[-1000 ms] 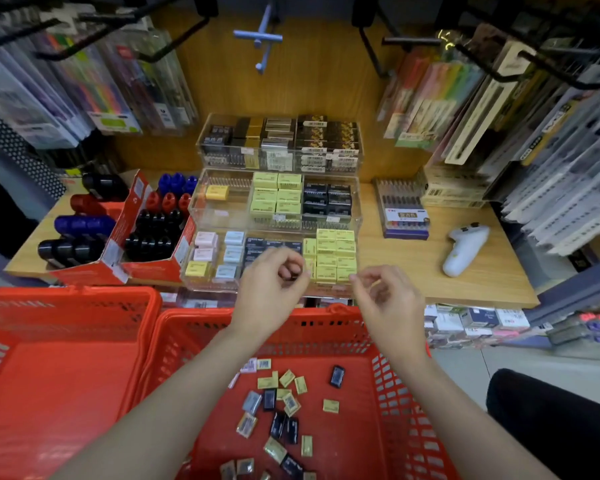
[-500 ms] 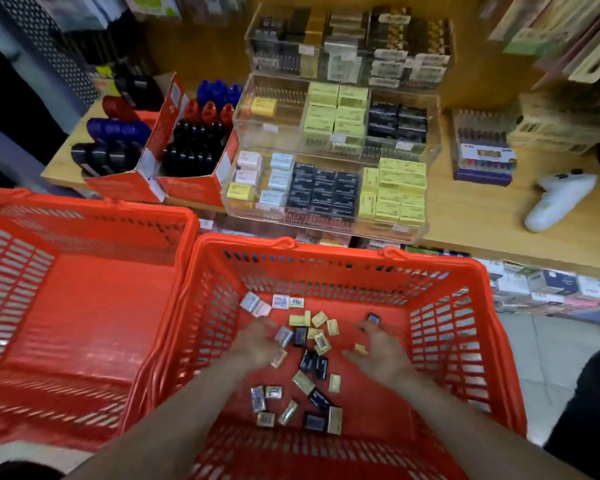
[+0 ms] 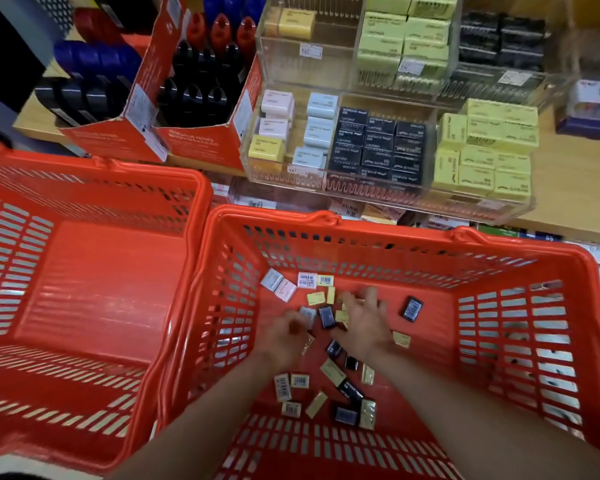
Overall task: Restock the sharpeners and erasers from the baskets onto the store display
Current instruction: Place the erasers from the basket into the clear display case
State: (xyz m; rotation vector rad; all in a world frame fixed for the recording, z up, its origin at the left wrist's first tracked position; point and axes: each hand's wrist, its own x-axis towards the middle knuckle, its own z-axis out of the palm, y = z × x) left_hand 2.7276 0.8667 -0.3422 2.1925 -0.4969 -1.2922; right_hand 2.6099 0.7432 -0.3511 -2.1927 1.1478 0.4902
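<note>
My hands have dropped from the display shelf into the right-hand red basket [image 3: 568,271], so one placing round looks finished and I judge I am gathering the next handful of erasers. My left hand [image 3: 284,336] is low on the basket floor with its fingers curled inward over the loose pile; it is blurred, and I cannot tell whether it has hold of anything. My right hand [image 3: 362,325] reaches forward, fingers spread and fairly straight, resting on small yellow and black erasers [image 3: 326,317] without closing on one. More erasers [image 3: 329,393] lie scattered nearer my wrists. The clear display tray [image 3: 478,209] sits on the wooden shelf just beyond the basket. The left-hand basket [image 3: 94,168] shows only its red floor.
</note>
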